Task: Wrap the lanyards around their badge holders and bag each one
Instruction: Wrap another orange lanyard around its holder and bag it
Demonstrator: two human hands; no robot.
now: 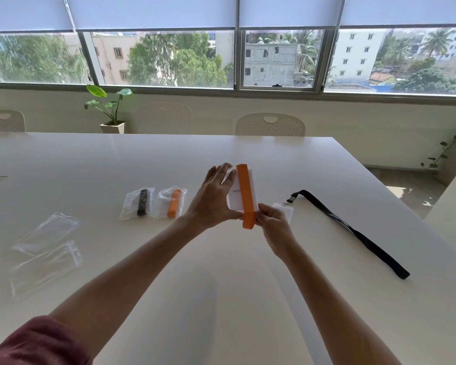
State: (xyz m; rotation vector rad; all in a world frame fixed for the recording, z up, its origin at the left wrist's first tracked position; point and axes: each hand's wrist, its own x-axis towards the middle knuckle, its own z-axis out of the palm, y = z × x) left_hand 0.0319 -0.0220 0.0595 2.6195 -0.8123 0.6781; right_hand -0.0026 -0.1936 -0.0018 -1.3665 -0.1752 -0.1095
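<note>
Held upright above the table (pixel 248 299) between two hands: badge holder (pixel 234 198), wound lengthwise with orange lanyard (pixel 246 196). Left hand (pixel 213 201) spread along the holder's left side, fingers nearly straight and reaching its top edge, thumb at the bottom corner. Right hand (pixel 273 223) curled beneath, pinching the lanyard's free end at the holder's lower edge; exact finger contact hidden behind the strap. Wrapping judged nearly complete, with only a short loose tail showing below the holder. Farther left on the table, side by side: two finished bags, one with a black bundle (pixel 142 202), one with an orange bundle (pixel 174 203). Near left: empty bags (pixel 46 248), loosely overlapped, count uncertain. Right: black lanyard (pixel 353 230) laid out straight, clipped to a second holder (pixel 284 210) partly hidden behind the right hand, not yet wrapped. Risks from here, as judgement: release of the pinch before the tail is tucked, letting the turns spring loose; sideways slip of the strap off the holder's smooth face under the left hand's light, flat support; unwinding during transfer to a bag, since one hand must leave to fetch and open it; snagging of the bundle on the bag mouth if the thin film collapses.
</note>
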